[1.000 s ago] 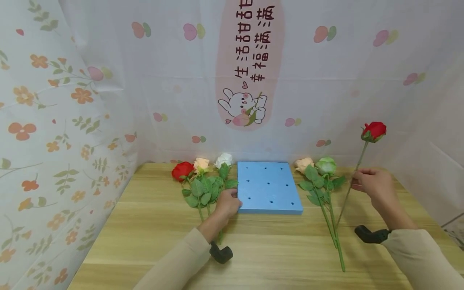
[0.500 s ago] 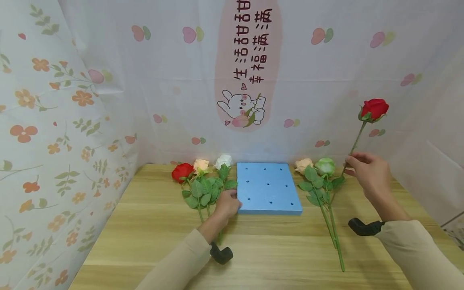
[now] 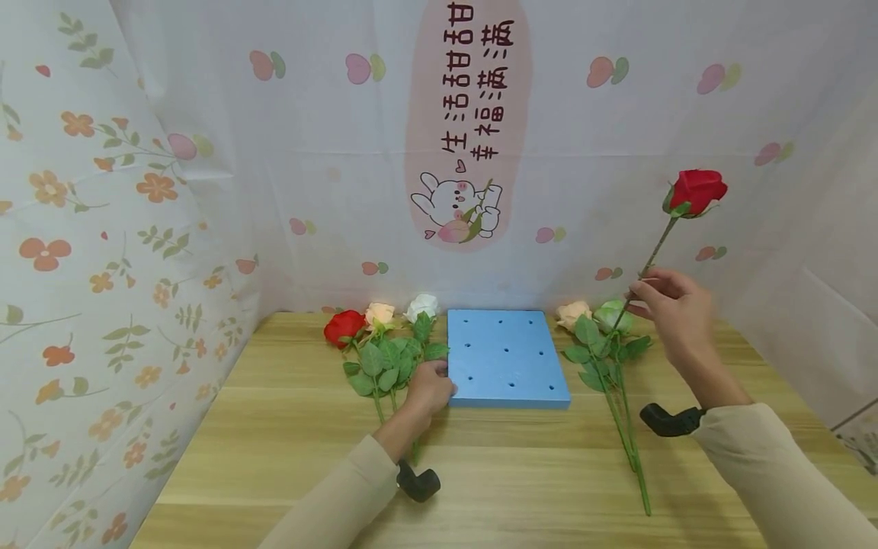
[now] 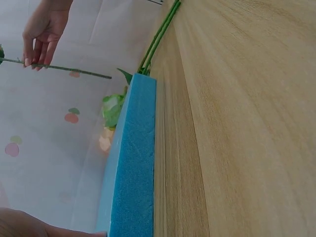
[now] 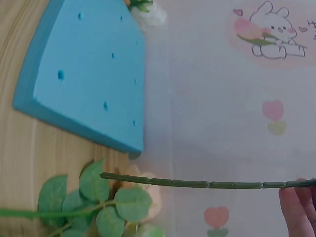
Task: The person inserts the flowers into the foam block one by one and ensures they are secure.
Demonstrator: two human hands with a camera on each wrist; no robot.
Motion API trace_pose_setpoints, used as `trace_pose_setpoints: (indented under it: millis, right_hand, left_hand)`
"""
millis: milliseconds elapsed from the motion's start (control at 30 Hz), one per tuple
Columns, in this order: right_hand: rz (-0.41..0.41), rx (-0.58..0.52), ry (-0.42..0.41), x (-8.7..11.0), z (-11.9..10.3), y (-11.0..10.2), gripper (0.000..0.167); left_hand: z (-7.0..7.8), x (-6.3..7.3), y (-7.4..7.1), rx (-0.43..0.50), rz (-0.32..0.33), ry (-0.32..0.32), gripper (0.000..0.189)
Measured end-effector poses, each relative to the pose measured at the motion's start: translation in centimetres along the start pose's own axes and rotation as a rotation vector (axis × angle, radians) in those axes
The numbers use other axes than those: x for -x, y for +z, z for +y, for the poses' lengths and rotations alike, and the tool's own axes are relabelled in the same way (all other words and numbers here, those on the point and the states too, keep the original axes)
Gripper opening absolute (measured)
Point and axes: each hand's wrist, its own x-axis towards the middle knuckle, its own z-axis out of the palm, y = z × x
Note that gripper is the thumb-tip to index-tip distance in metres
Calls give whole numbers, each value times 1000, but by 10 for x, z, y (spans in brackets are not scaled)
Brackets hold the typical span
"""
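Observation:
In the head view my right hand [image 3: 675,316] pinches the thin stem of a red rose [image 3: 698,191], raised over the table with its bloom up and its stem slanting down to the left. The stem's bare lower end [image 5: 148,180] shows in the right wrist view, apart from the board. My left hand [image 3: 428,389] grips the front left corner of a blue foam board [image 3: 507,358] dotted with small holes. A thumb touches the board's edge [image 4: 133,163] in the left wrist view; the other fingers are partly hidden.
Left of the board lie a red rose [image 3: 344,328], a peach rose [image 3: 379,314] and a white rose [image 3: 421,306]. To its right lie another peach rose [image 3: 573,314] and a green rose [image 3: 613,316], stems toward me. A printed cloth [image 3: 329,191] hangs behind the wooden table [image 3: 274,457].
My right hand has lifted the red rose and carried it leftward, so its stem end has risen off the table. The left hand stays at the board.

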Motion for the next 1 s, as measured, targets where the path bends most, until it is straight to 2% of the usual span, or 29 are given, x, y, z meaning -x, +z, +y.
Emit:
trace_pose_setpoints:
  millis: [133, 300, 400, 500, 667, 1000]
  right_hand:
    - [-17, 15, -2, -3, -2, 11, 18]
    - [1, 153, -5, -6, -1, 25, 24]
    - [-2, 185, -12, -9, 1, 31, 30]
    - [-12, 157, -15, -12, 3, 37, 32]
    - [-6, 101, -1, -20, 7, 44, 26]
    - [0, 122, 28, -27, 20, 58, 14]
  left_hand:
    - [-1, 0, 0, 1, -2, 5, 52]
    - [-2, -1, 0, 0, -2, 10, 52]
    - [-2, -1, 1, -7, 2, 5, 51]
    - [-2, -1, 1, -10, 3, 0, 51]
    - [0, -1, 0, -6, 7, -6, 52]
    - [0, -2, -1, 10, 6, -12, 52]
